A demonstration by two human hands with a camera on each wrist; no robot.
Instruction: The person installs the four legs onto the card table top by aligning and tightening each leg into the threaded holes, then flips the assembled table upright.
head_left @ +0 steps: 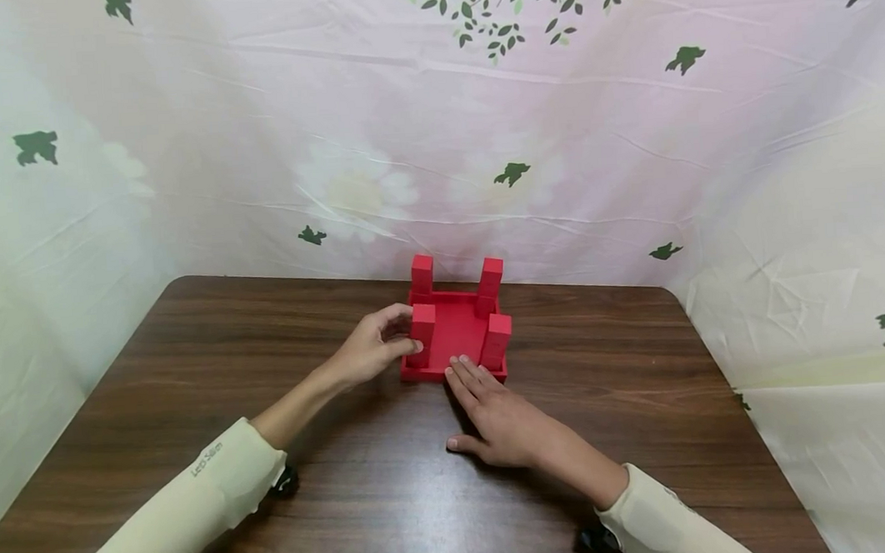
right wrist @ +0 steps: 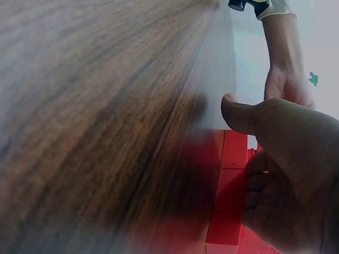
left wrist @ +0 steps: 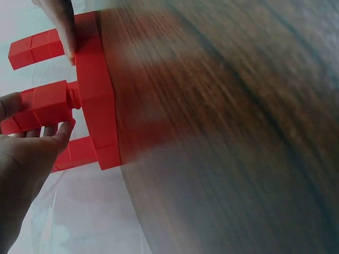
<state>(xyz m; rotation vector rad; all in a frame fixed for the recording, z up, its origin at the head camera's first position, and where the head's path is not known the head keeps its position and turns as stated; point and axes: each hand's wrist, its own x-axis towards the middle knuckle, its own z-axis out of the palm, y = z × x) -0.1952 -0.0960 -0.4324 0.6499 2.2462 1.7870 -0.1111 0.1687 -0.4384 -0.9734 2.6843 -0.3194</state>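
A red square base (head_left: 458, 326) with raised edges lies on the table, with a red post (head_left: 491, 282) standing at each corner. My left hand (head_left: 371, 345) grips the near-left post (head_left: 424, 321), thumb on the near side and fingers behind. In the left wrist view, a narrow ridged neck (left wrist: 74, 95) shows between that post and the base. My right hand (head_left: 501, 419) rests its straight fingers on the base's near edge, thumb spread out to the left. The right wrist view shows those fingers along the red side wall (right wrist: 229, 203).
The brown wooden table (head_left: 334, 491) carries the base near its far edge. A cloth backdrop (head_left: 256, 153) with leaf and bird prints hangs behind and on both sides. Dark wrist devices (head_left: 285, 482) sit below both pale sleeves.
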